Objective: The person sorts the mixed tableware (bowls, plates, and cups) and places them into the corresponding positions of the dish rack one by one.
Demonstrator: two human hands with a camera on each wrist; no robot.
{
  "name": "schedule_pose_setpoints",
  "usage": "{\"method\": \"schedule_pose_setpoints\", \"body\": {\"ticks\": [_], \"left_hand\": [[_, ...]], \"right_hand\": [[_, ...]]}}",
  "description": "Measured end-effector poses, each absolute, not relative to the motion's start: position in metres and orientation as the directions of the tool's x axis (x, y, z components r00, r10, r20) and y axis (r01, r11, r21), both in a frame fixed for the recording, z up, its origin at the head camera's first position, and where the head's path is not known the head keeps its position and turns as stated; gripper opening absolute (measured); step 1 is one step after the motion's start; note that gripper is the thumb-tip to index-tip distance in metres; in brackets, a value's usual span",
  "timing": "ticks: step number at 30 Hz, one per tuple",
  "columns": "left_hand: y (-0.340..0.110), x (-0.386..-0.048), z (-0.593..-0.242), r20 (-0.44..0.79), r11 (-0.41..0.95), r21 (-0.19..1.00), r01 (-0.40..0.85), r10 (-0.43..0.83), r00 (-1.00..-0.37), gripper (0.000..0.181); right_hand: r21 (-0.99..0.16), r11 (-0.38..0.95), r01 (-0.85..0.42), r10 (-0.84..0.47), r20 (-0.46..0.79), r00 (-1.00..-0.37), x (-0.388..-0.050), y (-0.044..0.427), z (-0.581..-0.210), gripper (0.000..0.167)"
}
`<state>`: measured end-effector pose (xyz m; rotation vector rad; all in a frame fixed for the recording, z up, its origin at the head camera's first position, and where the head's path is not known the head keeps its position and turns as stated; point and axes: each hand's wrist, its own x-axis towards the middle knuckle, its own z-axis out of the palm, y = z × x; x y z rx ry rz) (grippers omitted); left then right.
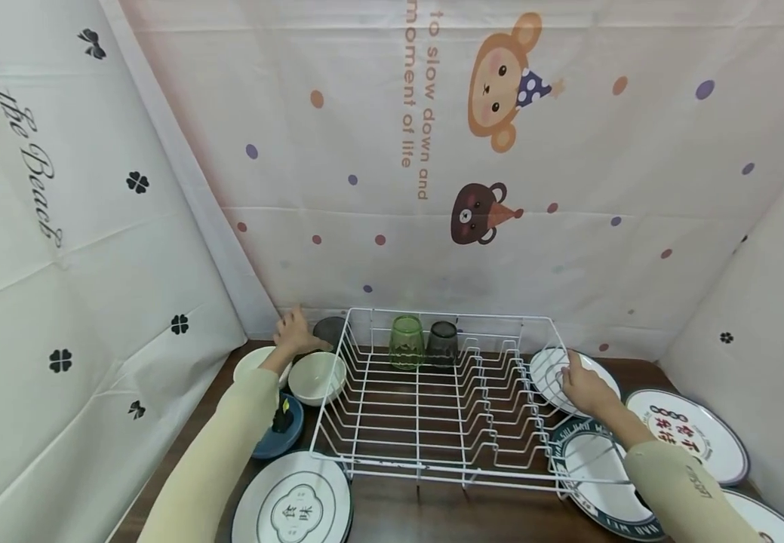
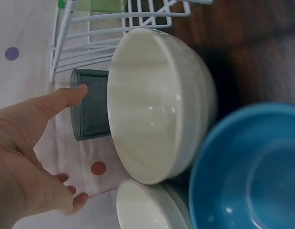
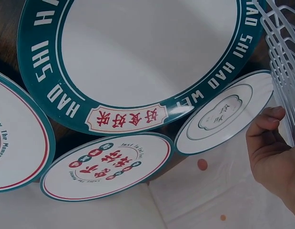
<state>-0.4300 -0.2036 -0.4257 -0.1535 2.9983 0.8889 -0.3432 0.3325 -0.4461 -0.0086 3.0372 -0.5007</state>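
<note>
My left hand (image 1: 294,335) reaches to the back left, by a dark grey glass (image 1: 330,330) outside the dish rack. In the left wrist view the thumb lies at the rim of that glass (image 2: 90,107), while the other fingers are spread apart from it. A cream bowl (image 2: 147,105) hides part of the glass. At the back right, my right hand (image 1: 585,385) grips the side of the white wire dish rack (image 1: 417,422); the right wrist view shows its fingers curled at the wires. A green glass (image 1: 406,343) and another dark glass (image 1: 442,347) stand inside the rack's back.
Left of the rack are a second white bowl (image 1: 247,363), a blue bowl (image 1: 272,445) and stacked plates (image 1: 293,505). On the right lie a small white plate (image 1: 548,369), a green-rimmed plate (image 1: 588,460) and a red-lettered plate (image 1: 690,430). Printed cloth (image 1: 364,188) hangs behind.
</note>
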Motion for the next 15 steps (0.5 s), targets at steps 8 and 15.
{"method": "schedule_pose_setpoints", "body": {"ticks": [8, 15], "left_hand": [[-0.193, -0.435, -0.418, -0.041, 0.885, 0.459, -0.073, -0.060, -0.997, 0.070], [-0.184, -0.449, -0.429, -0.055, 0.859, 0.511, -0.016, 0.014, -0.998, 0.079]], "right_hand": [[-0.326, 0.945, 0.007, -0.019, -0.075, -0.997, -0.345, 0.330, -0.448, 0.056], [-0.322, 0.947, 0.021, -0.009, -0.091, -0.996, -0.345, 0.333, -0.446, 0.056]]}}
